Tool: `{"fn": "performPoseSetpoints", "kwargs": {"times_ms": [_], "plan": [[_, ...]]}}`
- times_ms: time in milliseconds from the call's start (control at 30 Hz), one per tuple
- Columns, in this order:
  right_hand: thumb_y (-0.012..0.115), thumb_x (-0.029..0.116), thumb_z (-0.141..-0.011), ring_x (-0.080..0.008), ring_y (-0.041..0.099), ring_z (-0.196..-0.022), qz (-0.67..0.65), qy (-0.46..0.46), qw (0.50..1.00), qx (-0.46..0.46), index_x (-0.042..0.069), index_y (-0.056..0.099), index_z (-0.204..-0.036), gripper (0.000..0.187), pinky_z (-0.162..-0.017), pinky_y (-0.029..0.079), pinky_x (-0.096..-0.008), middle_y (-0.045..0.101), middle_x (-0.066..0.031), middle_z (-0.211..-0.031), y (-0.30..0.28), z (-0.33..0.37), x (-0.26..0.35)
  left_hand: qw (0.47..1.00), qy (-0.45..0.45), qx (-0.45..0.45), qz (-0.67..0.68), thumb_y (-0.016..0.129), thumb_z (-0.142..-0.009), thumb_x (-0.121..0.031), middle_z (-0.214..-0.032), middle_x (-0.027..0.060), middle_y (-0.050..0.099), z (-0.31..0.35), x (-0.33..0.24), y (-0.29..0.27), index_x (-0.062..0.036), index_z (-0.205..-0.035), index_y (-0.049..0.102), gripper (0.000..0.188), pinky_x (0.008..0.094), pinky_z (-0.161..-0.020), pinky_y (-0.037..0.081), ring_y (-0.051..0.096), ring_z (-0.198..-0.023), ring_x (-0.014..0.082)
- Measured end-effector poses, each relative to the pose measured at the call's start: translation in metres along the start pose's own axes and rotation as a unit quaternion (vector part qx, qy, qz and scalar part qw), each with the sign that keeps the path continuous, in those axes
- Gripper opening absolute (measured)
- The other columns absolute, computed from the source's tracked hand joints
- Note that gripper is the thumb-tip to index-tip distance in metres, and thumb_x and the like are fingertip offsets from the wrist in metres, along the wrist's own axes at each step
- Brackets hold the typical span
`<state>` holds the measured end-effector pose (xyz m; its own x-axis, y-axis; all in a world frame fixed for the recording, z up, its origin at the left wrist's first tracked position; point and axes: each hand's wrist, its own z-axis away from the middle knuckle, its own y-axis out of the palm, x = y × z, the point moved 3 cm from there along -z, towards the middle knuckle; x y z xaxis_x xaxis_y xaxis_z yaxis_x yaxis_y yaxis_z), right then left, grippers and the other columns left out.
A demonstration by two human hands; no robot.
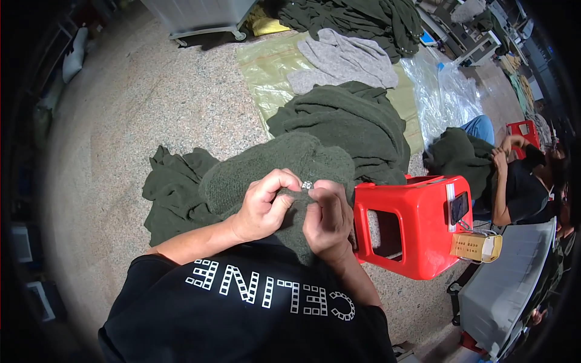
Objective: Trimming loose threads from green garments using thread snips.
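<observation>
Looking down in the head view, I have both hands together at the middle, over the dark green knit cloth [272, 160] heaped across my lap. My left hand [266, 202] pinches a raised fold of it between thumb and forefinger. My right hand [328, 216] closes on the same fold from the right, its fingertips curled in next to a small shiny piece [307, 185] that sits on the fold between the two hands. Whether my right fingers grip the piece itself or only the knit beside it, I cannot tell; nor can I make out how it is fastened.

To do this well, I judge that the left pinch should bear the strain, close to the piece, so the fold lies flat and does not roll. The right fingertips should do the fine work with small, light movements; a hard tug could stretch a loop, since the knit looks soft and loose. The weight of the cloth spreading left and far could drag on the fold, so I would give it slack from my lap. Tilting the fold toward the light would help, as my own fingers hide much of it. My right elbow needs room beside the red stool [417, 227].
</observation>
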<state>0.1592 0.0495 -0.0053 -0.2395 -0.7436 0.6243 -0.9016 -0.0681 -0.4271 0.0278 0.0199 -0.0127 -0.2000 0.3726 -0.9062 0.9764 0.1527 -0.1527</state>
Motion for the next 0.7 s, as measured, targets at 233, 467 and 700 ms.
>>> {"fn": "performPoseSetpoints", "kwargs": {"times_ms": [233, 467, 700], "plan": [[0.050, -0.015, -0.059, -0.0313, 0.056, -0.069, -0.002, -0.014, 0.999, -0.031, -0.001, 0.048, -0.089, 0.033, -0.059, 0.048, -0.0347, 0.053, -0.0166, -0.083, 0.005, -0.001, 0.001, 0.997, 0.055, -0.017, -0.045, 0.049, -0.075, 0.009, -0.080, 0.0114, 0.056, 0.004, -0.005, 0.002, 0.0004, -0.086, 0.050, 0.014, 0.0259, -0.060, 0.044, 0.055, -0.066, 0.0184], [0.050, -0.014, -0.058, -0.0313, 0.056, -0.071, -0.009, -0.003, 1.000, -0.020, -0.001, 0.048, -0.089, 0.033, -0.060, 0.047, -0.0352, 0.054, -0.0167, -0.084, 0.004, -0.002, 0.001, 0.998, 0.047, -0.015, -0.030, 0.049, -0.080, 0.004, -0.079, 0.0106, 0.057, 0.007, -0.004, 0.001, 0.0011, -0.092, 0.053, 0.013, 0.0245, -0.058, 0.044, 0.055, -0.065, 0.0164], [0.048, -0.016, -0.062, -0.0265, 0.055, -0.070, -0.097, 0.031, 0.994, 0.045, 0.002, 0.048, -0.089, 0.033, -0.060, 0.045, -0.0306, 0.053, -0.0134, -0.084, -0.007, -0.008, 0.003, 0.983, 0.030, 0.179, -0.016, 0.052, -0.082, 0.003, -0.084, 0.0112, 0.063, -0.029, -0.017, -0.022, 0.0028, -0.100, 0.060, 0.019, 0.0272, -0.065, 0.049, 0.061, -0.073, 0.0188]]}}
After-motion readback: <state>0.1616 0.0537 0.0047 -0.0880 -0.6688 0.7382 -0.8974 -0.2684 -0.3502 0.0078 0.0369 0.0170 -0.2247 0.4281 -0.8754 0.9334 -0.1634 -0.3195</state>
